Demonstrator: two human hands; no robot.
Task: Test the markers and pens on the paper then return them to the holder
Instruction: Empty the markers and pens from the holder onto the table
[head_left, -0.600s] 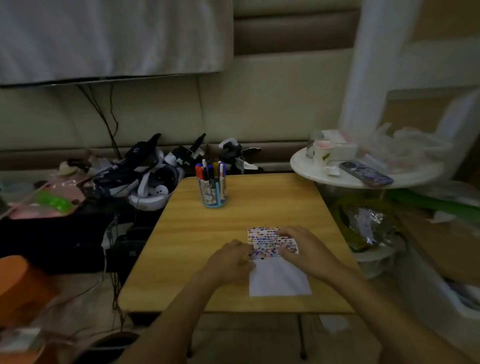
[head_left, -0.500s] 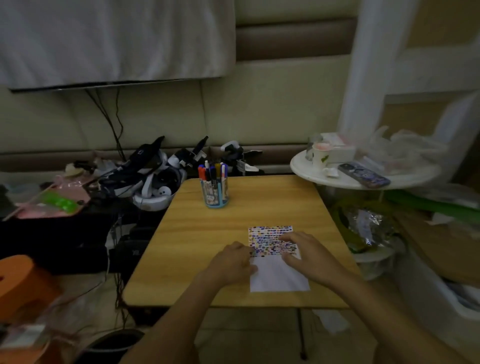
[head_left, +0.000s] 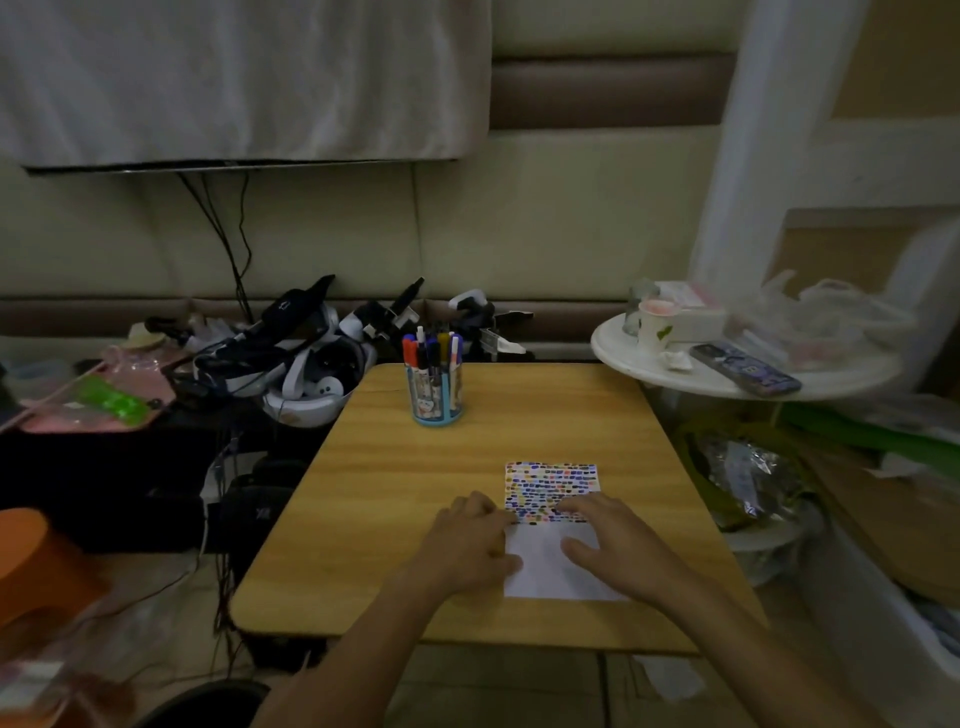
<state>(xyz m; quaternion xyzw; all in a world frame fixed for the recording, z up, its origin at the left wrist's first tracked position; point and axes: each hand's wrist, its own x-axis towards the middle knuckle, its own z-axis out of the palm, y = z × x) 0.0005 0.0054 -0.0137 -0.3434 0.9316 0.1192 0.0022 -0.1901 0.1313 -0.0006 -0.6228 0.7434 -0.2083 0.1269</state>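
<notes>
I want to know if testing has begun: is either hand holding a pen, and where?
No pen is held. The left hand and right hand rest on the white, colour-marked paper sheet.

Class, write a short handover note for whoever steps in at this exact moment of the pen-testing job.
Left hand: holds no pen, rests at the paper's left edge.
Right hand: holds no pen, fingers flat on the paper.
Paper lies on the wooden table, far half covered in coloured test marks, near half blank.
Markers and pens all stand in the holder at the table's far side.
Left: whether more testing is due cannot be told.
</notes>
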